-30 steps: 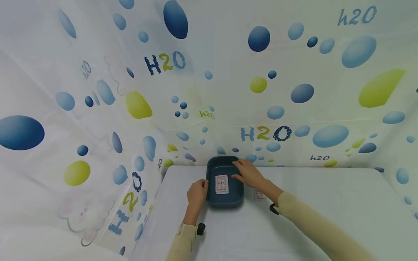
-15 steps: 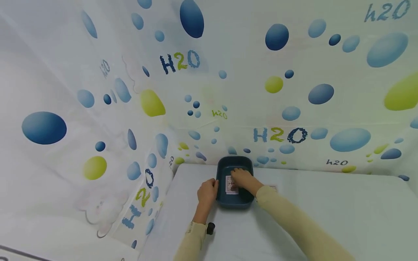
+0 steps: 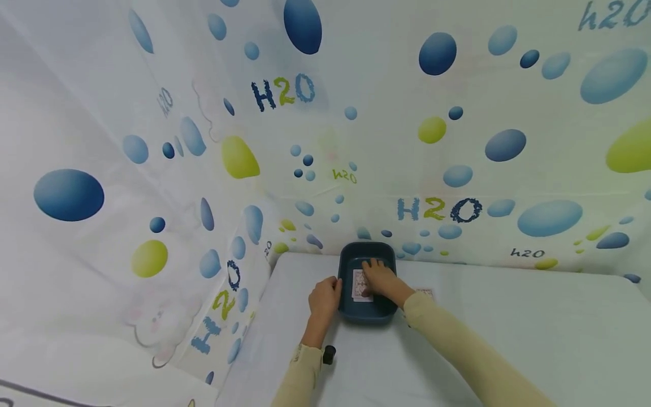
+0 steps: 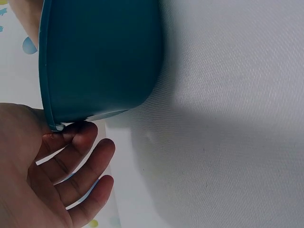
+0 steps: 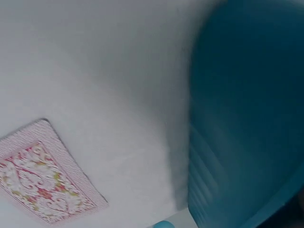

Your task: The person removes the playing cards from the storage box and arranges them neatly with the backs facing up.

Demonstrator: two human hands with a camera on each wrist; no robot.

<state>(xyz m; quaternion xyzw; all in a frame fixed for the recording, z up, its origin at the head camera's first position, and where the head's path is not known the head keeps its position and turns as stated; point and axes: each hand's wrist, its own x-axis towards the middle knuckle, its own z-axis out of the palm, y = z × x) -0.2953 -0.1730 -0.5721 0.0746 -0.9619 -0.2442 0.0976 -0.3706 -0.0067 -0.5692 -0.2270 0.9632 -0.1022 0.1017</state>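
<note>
1. Tub [image 3: 368,319]: dark teal, at the far edge of the table [image 3: 513,328], nearer its far left corner. Each of my wrist views cuts it off to part of its outer wall.
2. Cards [image 3: 358,285]: flat in the tub, patterned backs up. The right hand [image 3: 381,280] covers their right part; I cannot count them.
3. Loose card [image 5: 43,183]: on the table, right of the tub; red floral panel, pale pink border. Cut off in my right wrist view, mostly behind the right sleeve [image 3: 452,336] in the head view.
4. Cloth [image 3: 381,141]: beyond the far edge; reads "H2O" and "h2O", the top right lettering clipped.
5. Left hand [image 3: 324,299]: grips the tub's left rim, fingers bent outside it, thumb mostly hidden.
6. Right hand: back upward, reaching over the right rim, thumb apart from the fingers. Whether it grips a card I cannot tell.
7. Black piece [image 3: 329,354]: beside the left cuff [image 3: 309,356]; too small to identify.
</note>
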